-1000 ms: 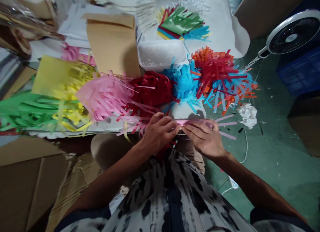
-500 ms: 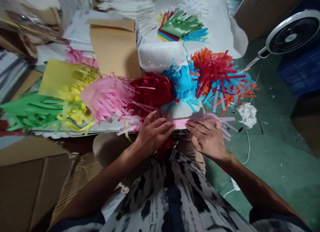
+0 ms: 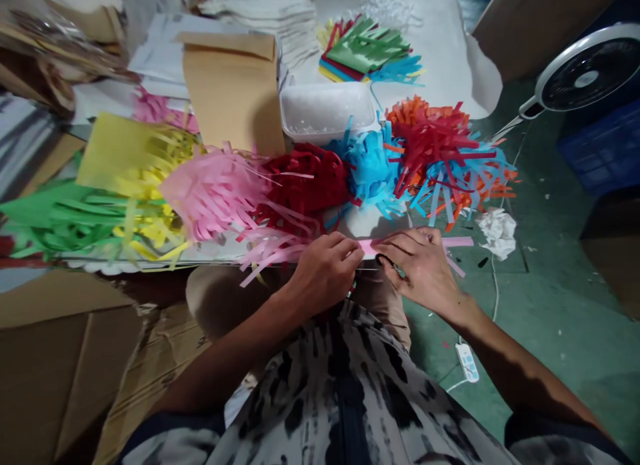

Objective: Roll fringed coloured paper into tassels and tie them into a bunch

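A pink fringed strip of tissue paper (image 3: 369,245) lies along the table's front edge, its cut tails fanning out at both ends. My left hand (image 3: 327,265) is closed on the strip left of its middle, fingers bent over it. My right hand (image 3: 417,261) grips it a short way to the right, with fingers curled and thumb underneath. Between the two hands a short flat stretch of pink shows. Just behind them lie a dark red fringed bundle (image 3: 307,181), a light blue one (image 3: 373,165) and a larger pink one (image 3: 217,191).
Yellow (image 3: 117,151) and green (image 3: 65,215) fringed paper lies at the left. A white plastic tray (image 3: 327,111) and a brown paper envelope (image 3: 227,91) stand behind. On the right are orange and red fringes (image 3: 430,135), a fan (image 3: 590,68) and crumpled white paper (image 3: 496,233).
My left hand has shifted right and its fingers have curled in more. The right-hand fingers have bent around the pink strip, and its left tails are spread more visibly.
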A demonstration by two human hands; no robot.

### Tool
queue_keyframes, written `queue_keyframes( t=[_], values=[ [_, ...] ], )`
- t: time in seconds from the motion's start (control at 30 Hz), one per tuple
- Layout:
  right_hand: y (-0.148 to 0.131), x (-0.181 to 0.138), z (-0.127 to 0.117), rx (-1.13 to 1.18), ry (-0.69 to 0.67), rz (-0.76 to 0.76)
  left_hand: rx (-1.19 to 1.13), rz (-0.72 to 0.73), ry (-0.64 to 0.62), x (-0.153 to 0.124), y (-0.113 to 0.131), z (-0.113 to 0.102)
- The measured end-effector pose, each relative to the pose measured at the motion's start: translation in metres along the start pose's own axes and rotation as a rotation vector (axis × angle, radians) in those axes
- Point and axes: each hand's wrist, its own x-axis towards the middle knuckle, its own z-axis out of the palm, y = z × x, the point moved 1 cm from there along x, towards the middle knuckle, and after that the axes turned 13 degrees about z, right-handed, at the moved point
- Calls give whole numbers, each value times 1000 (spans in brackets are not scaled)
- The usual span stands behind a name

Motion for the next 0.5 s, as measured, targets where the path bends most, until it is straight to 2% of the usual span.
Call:
queue_keyframes(
  t=[0.13, 0.4, 0.5],
  values=[
    [4, 1, 1, -28, 26, -37, 27, -51, -39, 7, -4, 14],
    [14, 3, 2, -41, 83, -112, 44, -45, 40, 4, -6, 12],
    [15, 5, 3, -45, 92, -86, 68, -45, 57, 6, -6, 16]
  ],
)
